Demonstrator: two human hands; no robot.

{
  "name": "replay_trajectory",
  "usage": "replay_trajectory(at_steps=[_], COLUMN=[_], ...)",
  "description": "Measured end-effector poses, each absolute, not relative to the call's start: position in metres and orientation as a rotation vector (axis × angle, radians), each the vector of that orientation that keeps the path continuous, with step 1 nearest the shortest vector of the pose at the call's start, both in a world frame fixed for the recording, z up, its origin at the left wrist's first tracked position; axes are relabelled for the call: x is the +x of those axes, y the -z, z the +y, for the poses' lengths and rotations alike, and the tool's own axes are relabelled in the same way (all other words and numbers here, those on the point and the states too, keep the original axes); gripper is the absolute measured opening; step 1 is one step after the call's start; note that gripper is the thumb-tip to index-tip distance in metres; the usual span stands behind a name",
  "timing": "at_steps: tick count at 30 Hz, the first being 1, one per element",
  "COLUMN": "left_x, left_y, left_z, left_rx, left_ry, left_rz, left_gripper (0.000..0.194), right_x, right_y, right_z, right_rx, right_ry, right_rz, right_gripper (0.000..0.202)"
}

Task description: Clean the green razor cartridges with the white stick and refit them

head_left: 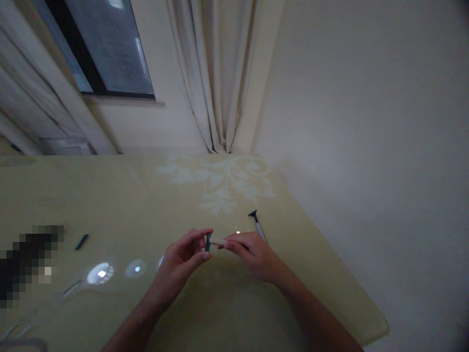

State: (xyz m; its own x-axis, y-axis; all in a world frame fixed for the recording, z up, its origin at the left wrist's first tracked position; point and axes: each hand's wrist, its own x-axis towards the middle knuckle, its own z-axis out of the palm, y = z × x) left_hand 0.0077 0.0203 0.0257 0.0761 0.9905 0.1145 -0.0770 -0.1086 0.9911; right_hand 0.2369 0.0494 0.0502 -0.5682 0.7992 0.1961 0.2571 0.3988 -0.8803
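Note:
Near the middle of the table, my left hand (185, 254) pinches a small dark green head (208, 242) by its two ends, between thumb and fingers. My right hand (252, 252) is closed around a thin pale stick (219, 241), whose tip meets or nearly meets the middle of the dark piece; whether they are joined I cannot tell. Just behind my right hand lies a razor-like tool (259, 228) with a black head and a grey handle, its lower end hidden by the hand.
A small dark green piece (81, 241) lies on the glossy yellowish table (146, 205) at the left. Behind it are a pixelated dark area, thin pale items at the lower left, curtains (220, 73) and a window. A wall borders the table's right edge.

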Motion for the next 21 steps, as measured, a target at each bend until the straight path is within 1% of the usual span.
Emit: replay_trajectory(at_steps=[8, 13, 21], left_x=[0.009, 0.009, 0.008], left_y=[-0.024, -0.022, -0.015], left_z=[0.022, 0.022, 0.024], left_rx=[1.275, 1.272, 1.287], left_ry=[-1.257, -1.242, -1.243], left_rz=[1.063, 1.064, 1.048], left_gripper=[0.036, 0.039, 0.040], right_x=[0.237, 0.236, 0.234], right_y=[-0.046, -0.046, -0.043], right_z=[0.051, 0.051, 0.052], right_rx=[-0.898, -0.873, -0.877], right_ry=[-1.124, -1.168, -1.155], right_rz=[-2.056, -2.063, -2.040], right_gripper=[0.043, 0.050, 0.047])
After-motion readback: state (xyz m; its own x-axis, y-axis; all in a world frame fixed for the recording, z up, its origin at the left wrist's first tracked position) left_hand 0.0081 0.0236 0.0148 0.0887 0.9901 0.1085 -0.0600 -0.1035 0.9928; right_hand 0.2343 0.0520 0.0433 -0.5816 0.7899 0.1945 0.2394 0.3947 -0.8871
